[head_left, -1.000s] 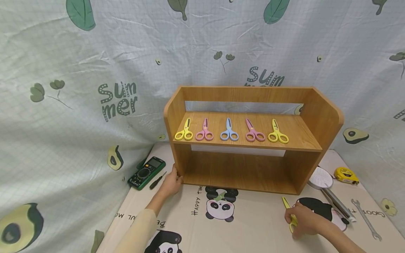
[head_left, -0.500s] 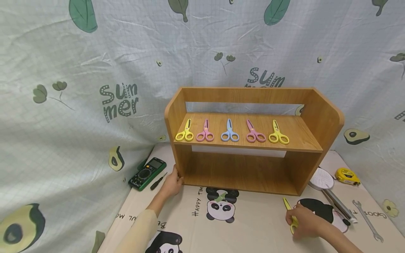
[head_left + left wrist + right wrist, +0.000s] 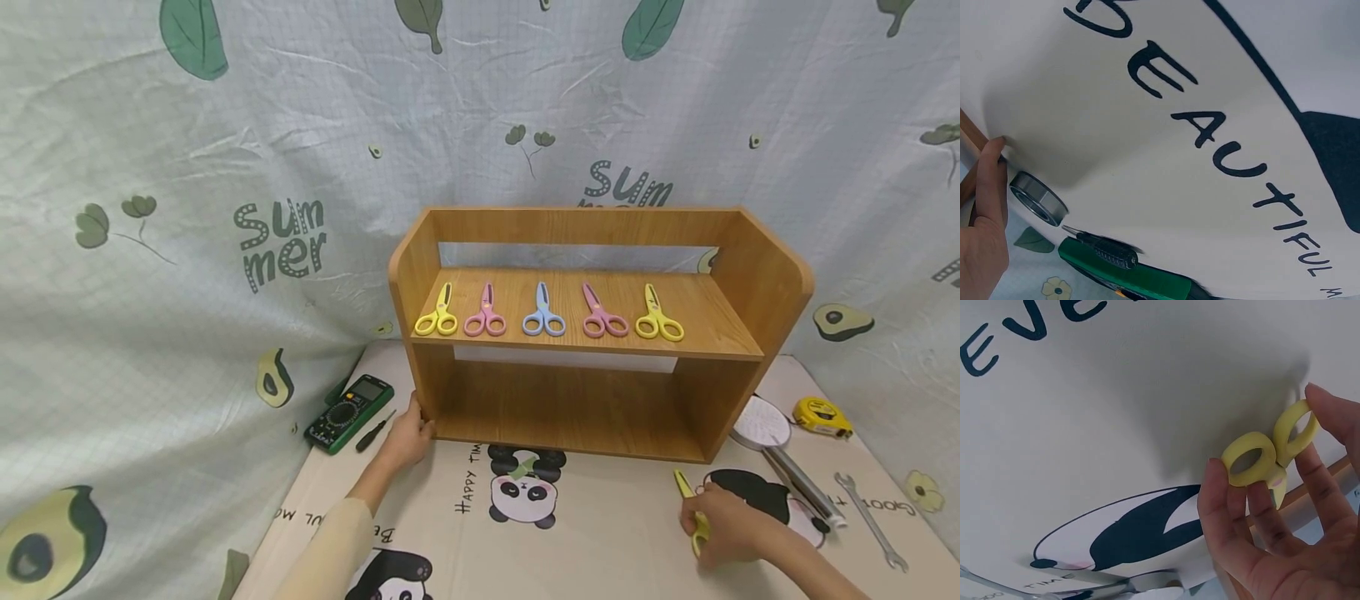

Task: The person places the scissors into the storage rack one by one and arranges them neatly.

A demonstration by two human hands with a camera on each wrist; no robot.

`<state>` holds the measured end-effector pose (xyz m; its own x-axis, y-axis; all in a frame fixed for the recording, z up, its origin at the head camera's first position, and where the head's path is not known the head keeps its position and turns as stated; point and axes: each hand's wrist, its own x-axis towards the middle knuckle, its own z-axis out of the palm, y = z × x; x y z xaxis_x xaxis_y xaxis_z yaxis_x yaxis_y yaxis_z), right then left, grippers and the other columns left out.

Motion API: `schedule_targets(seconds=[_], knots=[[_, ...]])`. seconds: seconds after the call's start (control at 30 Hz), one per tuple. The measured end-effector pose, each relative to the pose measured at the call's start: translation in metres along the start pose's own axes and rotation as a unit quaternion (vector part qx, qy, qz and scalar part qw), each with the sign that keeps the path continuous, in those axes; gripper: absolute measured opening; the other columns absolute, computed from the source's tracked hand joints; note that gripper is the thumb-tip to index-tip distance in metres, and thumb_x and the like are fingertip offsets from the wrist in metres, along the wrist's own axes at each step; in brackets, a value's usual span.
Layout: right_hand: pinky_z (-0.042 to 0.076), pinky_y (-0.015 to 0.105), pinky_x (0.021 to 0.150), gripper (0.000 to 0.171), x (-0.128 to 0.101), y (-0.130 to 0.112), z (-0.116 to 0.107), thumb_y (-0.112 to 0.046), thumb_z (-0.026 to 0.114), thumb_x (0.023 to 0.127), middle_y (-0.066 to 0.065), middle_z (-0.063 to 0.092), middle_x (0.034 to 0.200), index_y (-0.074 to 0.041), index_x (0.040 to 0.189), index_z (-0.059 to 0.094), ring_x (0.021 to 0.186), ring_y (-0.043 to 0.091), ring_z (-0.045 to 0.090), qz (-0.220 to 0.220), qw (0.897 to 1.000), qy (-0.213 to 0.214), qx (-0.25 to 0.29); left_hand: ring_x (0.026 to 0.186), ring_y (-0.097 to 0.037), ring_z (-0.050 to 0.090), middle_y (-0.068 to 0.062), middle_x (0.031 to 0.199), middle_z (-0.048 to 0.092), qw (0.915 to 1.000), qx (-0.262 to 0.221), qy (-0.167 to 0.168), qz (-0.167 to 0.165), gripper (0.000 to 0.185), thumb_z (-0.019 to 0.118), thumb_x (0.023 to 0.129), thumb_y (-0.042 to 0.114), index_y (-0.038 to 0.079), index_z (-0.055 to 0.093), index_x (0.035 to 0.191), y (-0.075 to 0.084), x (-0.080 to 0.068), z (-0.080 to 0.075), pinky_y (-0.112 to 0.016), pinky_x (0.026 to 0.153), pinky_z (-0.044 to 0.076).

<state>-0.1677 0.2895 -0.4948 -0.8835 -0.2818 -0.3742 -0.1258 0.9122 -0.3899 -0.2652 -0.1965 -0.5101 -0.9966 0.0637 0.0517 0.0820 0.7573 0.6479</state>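
Right hand pinches yellow scissors by the handles near the mat's right edge; left hand, fingers straight together, presses the wooden shelf's lower left corner.

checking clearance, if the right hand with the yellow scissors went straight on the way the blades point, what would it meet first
The right hand holds the yellow scissors with the tips angled up toward the wooden shelf. Going straight on, they would probably meet its lower front edge near the right side panel first; depth is hard to judge.
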Motion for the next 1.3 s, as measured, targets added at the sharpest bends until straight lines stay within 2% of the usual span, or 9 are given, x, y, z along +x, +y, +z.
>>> schedule_targets(seconds=[0.2,0.67,0.9,1.2,1.3], knots=[[0.047,0.047,0.08,0.039,-0.005,-0.002,-0.007,-0.008,0.095,0.067,0.006,0.053,0.097,-0.019,0.088,0.064,0.093,0.024,0.049,0.013,1.0,-0.013,0.013,0.132,-0.049,0.059,-0.039,0.146,0.052,1.0,-0.002,-0.002,-0.004,0.064,0.051,0.104,0.003,-0.008,0.018,0.158,0.0,0.0,0.0,-0.056,0.105,0.052],[0.043,0.042,0.076,0.037,-0.021,-0.024,-0.03,-0.006,0.092,0.068,0.005,0.052,0.092,-0.018,0.087,0.064,0.088,0.023,0.049,-0.002,1.0,-0.027,0.005,0.131,-0.05,0.059,-0.04,0.144,0.053,1.0,-0.004,-0.002,-0.004,0.062,0.051,0.103,0.003,-0.008,0.021,0.156,0.0,-0.001,-0.001,-0.057,0.105,0.052],[0.043,0.039,0.073,0.036,-0.031,-0.037,-0.05,-0.006,0.09,0.068,0.005,0.054,0.094,-0.02,0.089,0.065,0.086,0.023,0.05,-0.011,0.999,-0.03,0.0,0.129,-0.05,0.06,-0.04,0.142,0.054,1.0,-0.006,0.0,-0.001,0.061,0.052,0.103,0.003,-0.007,0.022,0.156,0.0,-0.001,-0.001,-0.058,0.105,0.052],[0.037,0.031,0.068,0.037,-0.047,-0.051,-0.079,-0.008,0.089,0.069,0.002,0.052,0.086,-0.022,0.09,0.062,0.084,0.02,0.047,-0.023,0.999,-0.024,-0.009,0.13,-0.049,0.059,-0.039,0.144,0.054,1.0,-0.003,-0.003,-0.001,0.06,0.051,0.103,0.003,-0.006,0.022,0.155,0.003,0.0,-0.002,-0.057,0.106,0.052],[0.035,0.029,0.066,0.036,-0.051,-0.054,-0.089,-0.011,0.089,0.069,0.001,0.053,0.086,-0.024,0.09,0.063,0.083,0.019,0.047,-0.046,0.999,-0.015,-0.022,0.131,-0.049,0.059,-0.039,0.144,0.053,1.0,-0.005,-0.003,-0.001,0.061,0.051,0.103,0.003,-0.006,0.021,0.156,0.003,0.0,-0.002,-0.057,0.106,0.052]])
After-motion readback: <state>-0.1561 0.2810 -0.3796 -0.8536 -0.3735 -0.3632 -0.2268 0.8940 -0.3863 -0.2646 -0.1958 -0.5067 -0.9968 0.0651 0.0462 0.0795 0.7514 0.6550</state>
